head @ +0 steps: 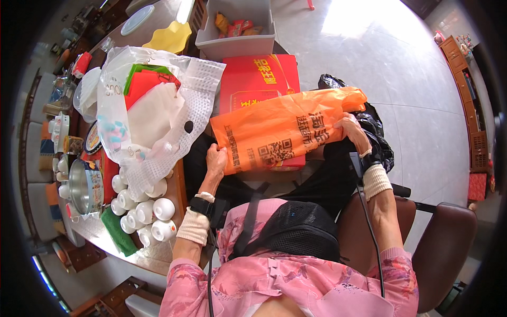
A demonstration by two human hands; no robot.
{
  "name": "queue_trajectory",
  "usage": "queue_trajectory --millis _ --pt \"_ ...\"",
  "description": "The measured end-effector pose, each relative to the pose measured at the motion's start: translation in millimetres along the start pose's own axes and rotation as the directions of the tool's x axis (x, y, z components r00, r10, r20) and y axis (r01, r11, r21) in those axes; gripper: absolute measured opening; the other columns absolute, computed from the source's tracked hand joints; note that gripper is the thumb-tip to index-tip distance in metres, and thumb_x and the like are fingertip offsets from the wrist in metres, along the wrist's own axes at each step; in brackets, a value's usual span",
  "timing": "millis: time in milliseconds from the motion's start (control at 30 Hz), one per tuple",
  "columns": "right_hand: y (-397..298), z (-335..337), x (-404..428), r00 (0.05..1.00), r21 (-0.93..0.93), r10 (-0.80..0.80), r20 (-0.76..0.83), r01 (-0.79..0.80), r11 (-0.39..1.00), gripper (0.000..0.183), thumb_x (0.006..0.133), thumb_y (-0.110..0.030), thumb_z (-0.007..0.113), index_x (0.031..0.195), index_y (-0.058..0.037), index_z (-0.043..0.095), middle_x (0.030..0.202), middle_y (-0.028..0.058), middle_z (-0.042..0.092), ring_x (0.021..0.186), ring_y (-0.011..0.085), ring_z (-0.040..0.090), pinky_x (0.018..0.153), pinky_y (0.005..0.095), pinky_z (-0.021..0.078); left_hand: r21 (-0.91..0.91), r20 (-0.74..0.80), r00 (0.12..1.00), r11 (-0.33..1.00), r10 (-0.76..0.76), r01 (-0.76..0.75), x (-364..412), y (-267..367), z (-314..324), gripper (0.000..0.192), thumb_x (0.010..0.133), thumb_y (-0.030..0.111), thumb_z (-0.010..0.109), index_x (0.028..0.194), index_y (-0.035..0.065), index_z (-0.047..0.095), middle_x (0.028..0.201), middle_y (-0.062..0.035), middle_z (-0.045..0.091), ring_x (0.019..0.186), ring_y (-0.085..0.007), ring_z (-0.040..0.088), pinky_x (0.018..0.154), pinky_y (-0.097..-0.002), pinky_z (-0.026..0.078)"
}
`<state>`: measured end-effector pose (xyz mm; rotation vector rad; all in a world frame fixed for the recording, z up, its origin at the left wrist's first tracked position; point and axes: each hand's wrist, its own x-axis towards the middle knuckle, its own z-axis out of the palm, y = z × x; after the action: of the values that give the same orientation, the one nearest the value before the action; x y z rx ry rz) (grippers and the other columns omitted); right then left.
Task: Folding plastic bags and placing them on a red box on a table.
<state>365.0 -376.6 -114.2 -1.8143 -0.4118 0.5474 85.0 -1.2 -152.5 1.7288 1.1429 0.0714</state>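
An orange plastic bag (pixel 277 130) with black printing and a square code is stretched out flat over my lap. My left hand (pixel 216 161) pinches its lower left corner. At the bag's right end, my right hand (pixel 353 130) grips the edge near the bunched part. Beneath the bag is a red cardboard box (pixel 259 75) with yellow writing, partly covered. To the left, a white translucent plastic bag (pixel 158 115) lies open on the table, with red and green folded bags (pixel 148 85) and a whitish sheet inside.
Upturned white cups (pixel 146 212), a green cloth (pixel 118 232) and a round metal tin (pixel 85 186) stand on the table (pixel 154 257). A grey bin (pixel 237 45) with wrapped packets sits beyond the red box. A black plastic bag (pixel 374 126) lies by my right hand; a brown chair (pixel 443 253) stands at right.
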Motion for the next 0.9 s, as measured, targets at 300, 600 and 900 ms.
queue_trajectory --millis 300,600,900 --pt "31 -9 0 0.997 -0.211 -0.017 0.079 0.034 0.977 0.019 0.084 -0.01 0.051 0.097 -0.0043 0.064 0.098 0.0076 0.057 0.093 0.0209 0.054 0.079 0.0282 0.0438 0.459 -0.001 0.906 0.805 0.423 -0.376 -30 20 -15 0.021 0.078 0.014 0.057 0.093 -0.0014 0.061 0.087 -0.0255 0.064 0.093 -0.0417 0.058 0.081 -0.0439 0.048" --pt "10 20 11 0.969 -0.107 -0.235 0.078 0.243 0.964 0.03 0.059 -0.009 0.076 0.087 -0.005 0.066 0.075 0.0064 0.062 0.071 0.0235 0.061 0.066 0.0335 0.0486 0.35 -0.114 0.833 0.806 0.542 -0.477 15 26 5 0.025 0.072 0.019 0.067 0.073 -0.0045 0.06 0.081 -0.0229 0.058 0.08 -0.0389 0.056 0.076 -0.0472 0.044" --pt "-43 23 70 0.854 -0.527 -0.05 -0.517 -0.272 0.805 0.029 0.07 -0.009 0.064 0.097 0.0 0.064 0.083 0.0102 0.064 0.079 0.0242 0.061 0.071 0.036 0.0479 0.119 -0.121 0.886 0.893 0.448 -0.435 41 57 5 0.025 0.07 0.017 0.072 0.076 -0.0037 0.06 0.077 -0.0158 0.057 0.074 -0.0301 0.057 0.068 -0.0406 0.045"
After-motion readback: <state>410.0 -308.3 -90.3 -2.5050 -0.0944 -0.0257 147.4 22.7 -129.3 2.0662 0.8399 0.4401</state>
